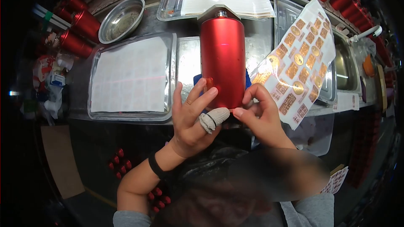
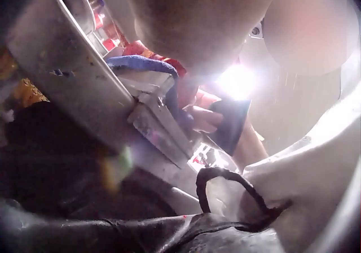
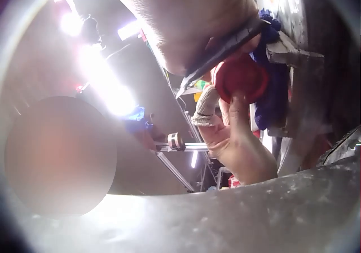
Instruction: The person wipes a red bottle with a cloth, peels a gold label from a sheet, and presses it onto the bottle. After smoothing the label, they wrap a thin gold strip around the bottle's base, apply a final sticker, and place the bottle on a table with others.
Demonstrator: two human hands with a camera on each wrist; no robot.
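A glossy red metal bottle (image 1: 223, 59) lies on its side with its bare silver neck pointing away from me. Blue cloth (image 1: 248, 79) shows under its near end. My left hand (image 1: 195, 115) lays its spread fingers against the bottle's near left side; a knitted finger cover (image 1: 214, 120) is on the index finger. In the right wrist view, the left thumb presses on the round red base (image 3: 242, 78). At the near right edge of the base, my right hand (image 1: 265, 115) has its thumb and bent index finger on the bottle.
Just right of the bottle hangs a sheet of gold and red decals (image 1: 299, 65). A metal tray (image 1: 173, 75) with a white sheet stands on the left, a second tray (image 1: 168, 14) behind. A metal bowl (image 1: 122, 19) sits back left. More red bottles (image 1: 86, 25) line the edges; a sink (image 1: 347, 73) is right.
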